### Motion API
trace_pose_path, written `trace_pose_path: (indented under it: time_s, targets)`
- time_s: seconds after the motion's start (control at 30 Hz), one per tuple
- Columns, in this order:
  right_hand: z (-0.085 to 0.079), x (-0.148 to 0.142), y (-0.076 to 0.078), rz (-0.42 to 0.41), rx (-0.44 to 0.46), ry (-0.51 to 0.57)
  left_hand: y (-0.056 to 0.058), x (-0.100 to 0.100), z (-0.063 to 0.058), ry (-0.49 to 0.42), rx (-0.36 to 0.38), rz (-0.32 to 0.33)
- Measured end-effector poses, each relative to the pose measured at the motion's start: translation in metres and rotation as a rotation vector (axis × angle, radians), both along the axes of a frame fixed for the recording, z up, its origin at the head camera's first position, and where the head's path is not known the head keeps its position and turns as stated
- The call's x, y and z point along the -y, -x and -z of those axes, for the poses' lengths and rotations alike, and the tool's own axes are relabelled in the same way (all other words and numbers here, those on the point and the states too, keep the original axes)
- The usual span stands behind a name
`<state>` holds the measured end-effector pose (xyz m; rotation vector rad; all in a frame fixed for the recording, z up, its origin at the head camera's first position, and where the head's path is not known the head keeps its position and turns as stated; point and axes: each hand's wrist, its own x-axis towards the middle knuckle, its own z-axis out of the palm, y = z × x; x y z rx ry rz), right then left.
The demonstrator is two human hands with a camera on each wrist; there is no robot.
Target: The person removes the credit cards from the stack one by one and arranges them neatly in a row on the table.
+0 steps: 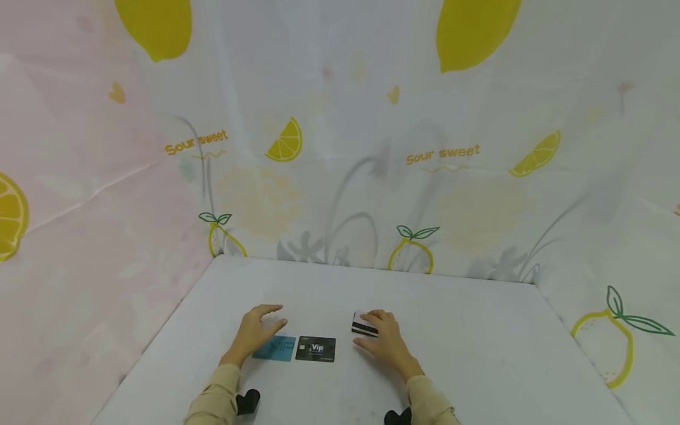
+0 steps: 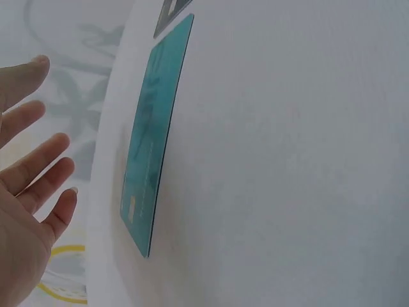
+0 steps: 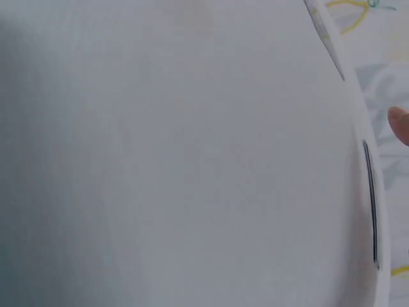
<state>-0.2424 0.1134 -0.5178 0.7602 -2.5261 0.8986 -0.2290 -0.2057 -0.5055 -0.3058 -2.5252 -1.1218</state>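
The right hand (image 1: 388, 342), the nearer, arches loosely, gripping nothing, over the white card (image 1: 363, 327), which lies between its fingertips and thumb, long axis crosswise; the left hand (image 1: 252, 334) hangs relaxed, empty.

The teal-blue card (image 1: 281, 349) bears darker markings, the black card (image 1: 316, 349) has white "Vip" lettering and a pale square, and the white card (image 1: 363, 322) shows a black stripe. The surface (image 1: 478, 354) is white; the sleeves (image 1: 215, 395) are beige. The backdrop (image 1: 329, 112), white with a pink left side, is patterned with yellow lemons (image 1: 154, 26) and slices (image 1: 287, 141), green outlined leaves (image 1: 425, 232), orange "Sour sweet" lettering and grey plant shapes (image 1: 305, 248).
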Motion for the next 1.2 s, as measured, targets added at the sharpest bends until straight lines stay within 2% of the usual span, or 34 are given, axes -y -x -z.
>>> trace_pose_path:
  time_s: [0.13, 0.3, 0.43, 0.53, 0.7, 0.9, 1.2]
  targets:
    - [-0.003, -0.020, 0.003, 0.072, 0.074, -0.042, 0.005, -0.012, -0.004, 0.008, -0.017, 0.055]
    - [-0.002, -0.038, 0.006, 0.126, 0.177, -0.071, 0.016, -0.041, -0.009, 0.085, -0.003, 0.156]
    - [0.003, -0.046, 0.007, 0.153, 0.215, -0.102, 0.025, -0.068, -0.010, 0.130, 0.024, 0.237]
    - [0.005, -0.048, 0.007, 0.166, 0.220, -0.109, 0.033, -0.086, -0.006, 0.179, 0.048, 0.273]
    - [0.003, -0.048, 0.006, 0.173, 0.216, -0.126, 0.044, -0.112, -0.002, 0.300, 0.120, 0.290]
    - [0.006, -0.046, 0.008, 0.157, 0.223, -0.147, 0.049, -0.133, 0.003, 0.424, 0.171, 0.276]
    - [0.007, -0.043, 0.013, 0.151, 0.183, -0.111, 0.050, -0.153, -0.012, 0.530, 0.254, 0.245]
